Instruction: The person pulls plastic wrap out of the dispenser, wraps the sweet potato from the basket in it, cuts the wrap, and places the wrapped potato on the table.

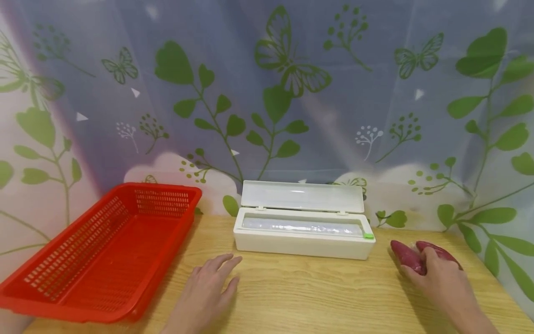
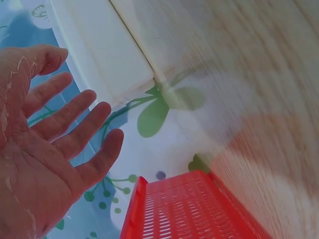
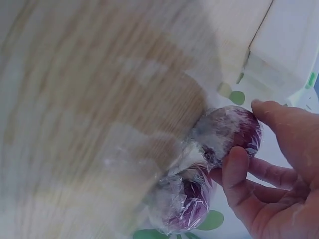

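At the table's right side, my right hand (image 1: 446, 283) grips the left of two purple sweet potatoes (image 1: 404, 255), thumb on one side and fingers on the other. The second sweet potato (image 1: 442, 253) lies just right of it, beyond the fingers. Both are wrapped in clear cling film, plainest on the held sweet potato (image 3: 237, 130) in the right wrist view. My left hand (image 1: 204, 290) hovers over the table between the red basket and the white box, holding nothing, its fingers loosely spread. A white cling film box (image 1: 304, 246) stands lid up, with a film roll (image 1: 302, 226) inside.
A red plastic basket (image 1: 154, 266) with slotted walls takes up the left of the wooden table (image 1: 300, 297). On the box's right end sits a green slider (image 1: 368, 235). A printed leaf-and-butterfly curtain (image 1: 333, 116) closes off the back and sides.
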`<control>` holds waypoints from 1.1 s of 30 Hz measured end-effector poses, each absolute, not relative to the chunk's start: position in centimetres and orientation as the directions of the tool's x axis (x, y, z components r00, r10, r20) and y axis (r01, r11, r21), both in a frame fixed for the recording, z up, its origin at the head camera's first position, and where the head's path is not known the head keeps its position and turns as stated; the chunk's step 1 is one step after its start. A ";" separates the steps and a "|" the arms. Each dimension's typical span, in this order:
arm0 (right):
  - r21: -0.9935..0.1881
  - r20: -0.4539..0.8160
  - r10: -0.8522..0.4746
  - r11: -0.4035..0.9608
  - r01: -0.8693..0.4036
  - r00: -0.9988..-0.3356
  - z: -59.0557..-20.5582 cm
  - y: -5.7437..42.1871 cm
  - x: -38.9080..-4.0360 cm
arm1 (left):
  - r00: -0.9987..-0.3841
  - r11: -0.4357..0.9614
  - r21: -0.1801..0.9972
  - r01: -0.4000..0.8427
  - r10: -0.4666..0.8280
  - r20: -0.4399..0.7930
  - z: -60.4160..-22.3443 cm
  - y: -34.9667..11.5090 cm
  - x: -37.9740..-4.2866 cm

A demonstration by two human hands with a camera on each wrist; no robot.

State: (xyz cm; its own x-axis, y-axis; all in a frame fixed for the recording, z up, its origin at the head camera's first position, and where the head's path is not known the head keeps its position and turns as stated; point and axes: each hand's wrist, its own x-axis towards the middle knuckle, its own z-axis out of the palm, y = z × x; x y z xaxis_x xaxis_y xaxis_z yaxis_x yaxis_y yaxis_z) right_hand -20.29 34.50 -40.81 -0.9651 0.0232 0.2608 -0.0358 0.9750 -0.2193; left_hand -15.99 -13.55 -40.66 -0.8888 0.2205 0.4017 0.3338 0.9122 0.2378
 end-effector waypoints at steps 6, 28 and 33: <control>-0.207 0.253 0.009 0.977 -0.045 -0.967 -40.9 34.8 -20.4 | -0.900 0.911 0.254 0.325 0.216 0.379 -40.7 -13.6 -15.8; -0.207 0.264 0.065 0.978 0.009 -0.962 -39.1 32.9 -18.4 | -0.931 0.900 0.293 0.322 0.245 0.271 -40.4 -13.2 -16.2; -0.192 0.293 0.000 0.980 -0.059 -0.956 -38.6 30.7 -17.6 | -0.922 0.894 0.294 0.338 0.251 0.295 -40.3 -13.0 -16.1</control>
